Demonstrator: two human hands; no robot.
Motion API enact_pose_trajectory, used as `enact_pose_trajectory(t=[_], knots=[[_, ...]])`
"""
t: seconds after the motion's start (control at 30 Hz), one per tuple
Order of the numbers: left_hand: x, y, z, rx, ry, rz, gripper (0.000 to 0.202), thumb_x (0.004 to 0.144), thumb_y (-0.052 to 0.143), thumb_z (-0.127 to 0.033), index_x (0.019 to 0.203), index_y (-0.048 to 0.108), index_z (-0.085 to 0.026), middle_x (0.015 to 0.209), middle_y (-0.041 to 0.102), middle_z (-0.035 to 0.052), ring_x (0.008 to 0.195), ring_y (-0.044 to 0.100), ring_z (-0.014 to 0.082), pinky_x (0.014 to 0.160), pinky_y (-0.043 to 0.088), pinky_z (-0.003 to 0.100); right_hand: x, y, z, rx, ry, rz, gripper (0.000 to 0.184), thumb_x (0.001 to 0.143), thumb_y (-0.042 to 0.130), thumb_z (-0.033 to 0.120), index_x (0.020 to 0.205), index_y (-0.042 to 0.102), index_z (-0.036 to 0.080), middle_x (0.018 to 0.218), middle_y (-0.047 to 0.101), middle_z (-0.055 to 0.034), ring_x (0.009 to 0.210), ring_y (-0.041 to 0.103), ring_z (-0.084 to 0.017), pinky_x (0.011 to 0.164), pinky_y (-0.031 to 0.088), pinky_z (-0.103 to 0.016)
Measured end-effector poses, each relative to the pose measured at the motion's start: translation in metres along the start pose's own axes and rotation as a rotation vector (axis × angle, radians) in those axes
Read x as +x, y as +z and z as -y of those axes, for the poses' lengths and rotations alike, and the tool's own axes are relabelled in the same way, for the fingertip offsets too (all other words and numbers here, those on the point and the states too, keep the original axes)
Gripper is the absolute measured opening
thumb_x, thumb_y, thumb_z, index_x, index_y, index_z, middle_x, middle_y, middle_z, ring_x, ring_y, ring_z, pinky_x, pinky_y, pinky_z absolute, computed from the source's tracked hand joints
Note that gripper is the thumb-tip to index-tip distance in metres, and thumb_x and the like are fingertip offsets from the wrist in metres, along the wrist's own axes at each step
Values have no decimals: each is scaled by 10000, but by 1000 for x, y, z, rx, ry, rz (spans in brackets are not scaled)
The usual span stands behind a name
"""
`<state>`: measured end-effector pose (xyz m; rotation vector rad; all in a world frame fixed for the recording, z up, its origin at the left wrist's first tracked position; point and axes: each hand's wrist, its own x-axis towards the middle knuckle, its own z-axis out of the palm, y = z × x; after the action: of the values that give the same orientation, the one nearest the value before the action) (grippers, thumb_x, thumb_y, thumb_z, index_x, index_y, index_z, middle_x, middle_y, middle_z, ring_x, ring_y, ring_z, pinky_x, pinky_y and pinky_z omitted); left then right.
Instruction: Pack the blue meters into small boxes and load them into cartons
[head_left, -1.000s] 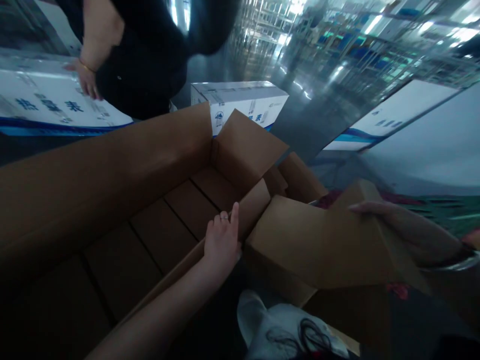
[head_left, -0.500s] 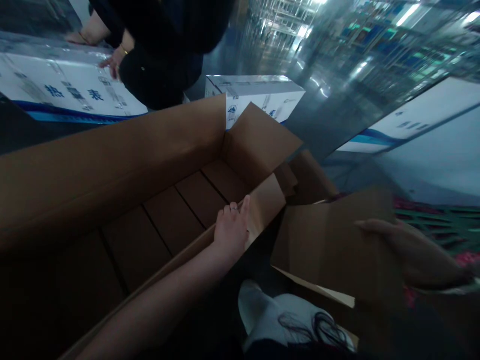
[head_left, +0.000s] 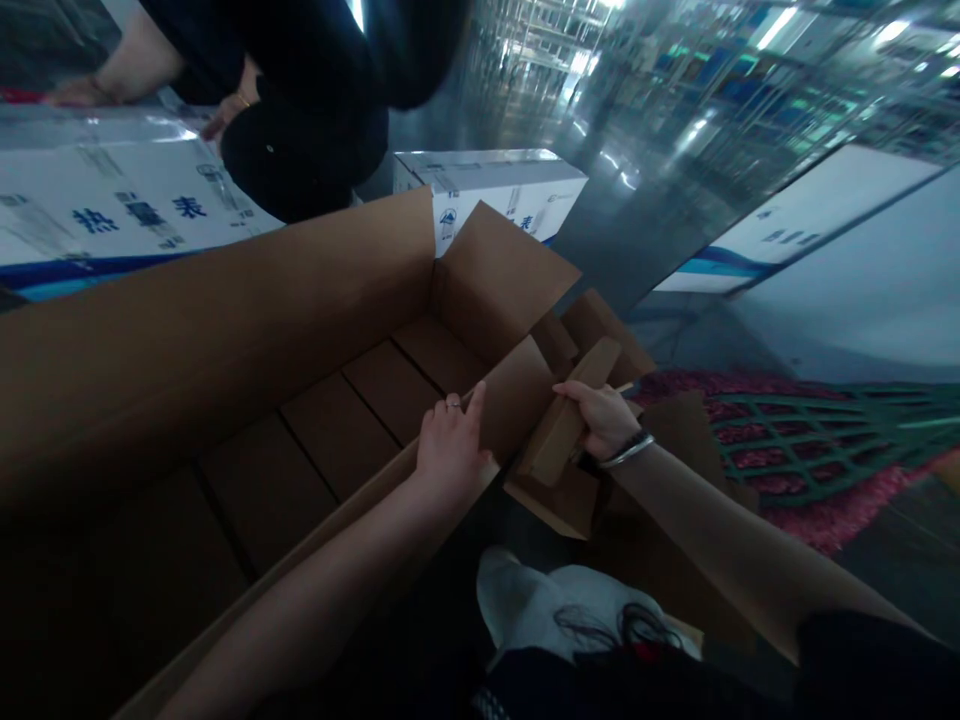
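A large open cardboard box (head_left: pixel 315 270) fills the left and middle of the head view. Several flat brown panels with dark gaps between them lie inside; I cannot tell whether they are smaller boxes. My left hand (head_left: pixel 451 440) is hooked over the near wall of this box, its index finger stretched along the edge. To the right, my right hand (head_left: pixel 604 415) grips a folded cardboard piece (head_left: pixel 562 440), thumb on top, just outside the near wall. Other brown cardboard (head_left: pixel 675 440) lies beneath and beside that hand, partly hidden by my forearm.
Opposite me a person in dark clothes (head_left: pixel 307 150) bends over a long white carton (head_left: pixel 127 200). Another white carton (head_left: pixel 495 185) stands behind the open box. At right are a white panel (head_left: pixel 810 220) and a green lattice with pink fringe (head_left: pixel 817 440).
My right hand has swung left toward the box, and the cardboard in it now shows as a narrow folded piece instead of a broad sheet. My left hand stays on the edge.
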<state>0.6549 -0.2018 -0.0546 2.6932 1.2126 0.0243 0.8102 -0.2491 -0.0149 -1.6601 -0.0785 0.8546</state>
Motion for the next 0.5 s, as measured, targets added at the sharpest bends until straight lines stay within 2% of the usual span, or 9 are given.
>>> enact_pose_trajectory(t=[0.1,0.2,0.3,0.4,0.5], knots=[[0,2,1,-15,9,-8,863,678,684,-392,1373,216,-184,1084,517,133,933,506,258,772,410,344,-13,-13,15,-39,82,-25,110,590,573,93,665,529,160,497,555,31,436,532,-130,421,462,-237],[0,3,2,-8,11,-6,878,676,685,-406,1377,200,-197,1104,509,129,941,505,256,779,409,344,-13,-29,21,-71,148,-59,53,646,553,162,691,527,154,511,561,8,442,535,-130,431,465,-238],[0,3,1,11,8,-3,879,685,674,-416,1381,185,-195,1115,503,131,940,506,252,784,408,344,3,-35,0,-137,217,-53,77,645,547,124,715,518,140,503,559,4,437,535,-135,430,462,-244],[0,3,1,39,20,1,857,703,655,-424,1381,189,-182,1119,503,138,937,504,251,784,408,347,17,-32,-30,-188,189,-43,161,597,577,61,720,511,141,493,559,21,443,542,-139,441,468,-248],[0,3,3,39,29,-8,857,698,660,-427,1379,200,-188,1138,498,137,938,501,250,787,409,346,17,-39,-39,-189,196,-79,193,585,601,82,738,510,158,501,569,23,457,553,-154,452,482,-269]])
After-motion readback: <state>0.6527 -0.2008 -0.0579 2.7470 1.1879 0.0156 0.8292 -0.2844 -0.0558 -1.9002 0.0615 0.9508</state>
